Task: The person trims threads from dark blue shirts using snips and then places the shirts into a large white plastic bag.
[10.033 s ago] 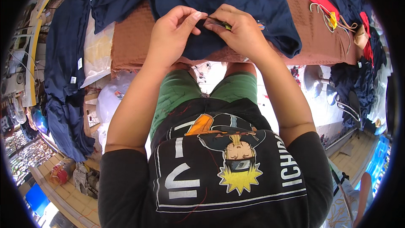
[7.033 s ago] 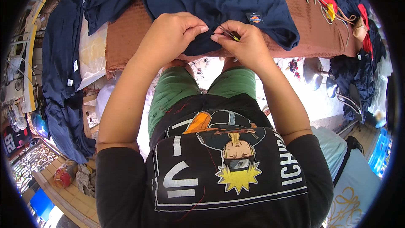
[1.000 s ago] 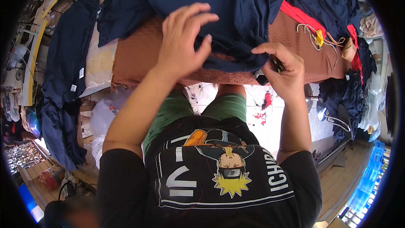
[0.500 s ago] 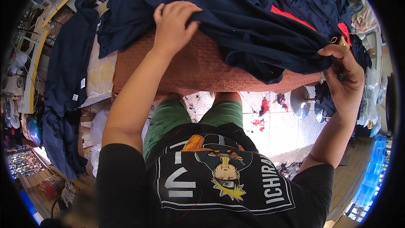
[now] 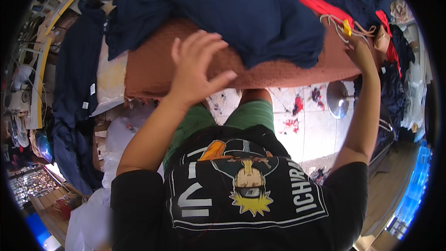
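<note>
My left hand is open with its fingers spread, above the edge of a brown cloth-covered table, apart from the fabric. In front of it a large dark navy garment lies over the table, its near edge hanging in loose folds. At the right my right hand reaches over the table, fingers close to a small yellow piece and a looped beige cord. Its fingers are partly hidden and blurred, so their grip does not show. A red strip lies beside the cord.
More navy garments hang at the left beside a pale sheet. A tan item sits at the table's right end. Red and dark scraps and a round metal stool base are on the tiled floor. Blue plastic crates stand far right.
Both hands have let go of the navy garment. My left hand has moved nearer and spread; my right has moved up and left to the yellow piece. The garment's right end now lies further left.
</note>
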Demonstrator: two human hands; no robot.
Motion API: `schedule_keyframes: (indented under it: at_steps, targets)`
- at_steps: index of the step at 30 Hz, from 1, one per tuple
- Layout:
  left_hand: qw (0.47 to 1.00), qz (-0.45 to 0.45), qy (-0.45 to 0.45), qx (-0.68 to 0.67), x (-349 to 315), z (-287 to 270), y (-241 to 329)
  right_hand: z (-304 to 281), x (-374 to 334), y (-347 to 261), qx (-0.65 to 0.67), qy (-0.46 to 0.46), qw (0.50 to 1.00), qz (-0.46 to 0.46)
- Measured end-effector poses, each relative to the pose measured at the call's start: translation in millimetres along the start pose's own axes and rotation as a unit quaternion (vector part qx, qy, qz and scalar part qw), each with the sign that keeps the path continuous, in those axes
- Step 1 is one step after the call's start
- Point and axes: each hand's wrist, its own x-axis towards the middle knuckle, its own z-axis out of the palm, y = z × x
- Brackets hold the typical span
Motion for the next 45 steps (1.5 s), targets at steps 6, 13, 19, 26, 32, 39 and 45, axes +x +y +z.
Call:
schedule_keyframes:
  at_steps: [6,13,19,26,32,39,45]
  targets:
    - [0.995,-0.046,0.058,-0.062,6.4,-2.1,-42.3,41.4,-21.8,-121.6,0.291,-0.029,0.956,-0.024]
    - [0.992,0.019,-0.086,-0.095,42.6,67.0,-32.1,84.7,-20.7,-205.6,0.259,0.027,0.963,-0.068]
    - [0.995,0.025,-0.083,-0.045,40.6,86.2,-36.8,117.3,-18.4,-211.1,0.252,0.077,0.961,-0.085]
    - [0.994,-0.03,-0.088,-0.063,-9.1,17.1,-12.7,107.7,-55.7,-223.0,0.245,-0.003,0.961,-0.132]
    - [0.868,-0.135,-0.475,-0.049,-32.4,-25.9,-6.3,82.4,-54.0,-223.9,0.318,-0.036,0.943,-0.09]
    - [0.967,-0.155,-0.194,-0.056,-3.6,1.2,3.7,79.5,-39.5,-236.0,0.306,0.036,0.949,-0.069]
    - [0.997,-0.009,-0.069,0.014,-2.5,43.6,-3.1,105.6,-34.1,-248.8,0.334,-0.02,0.942,-0.038]
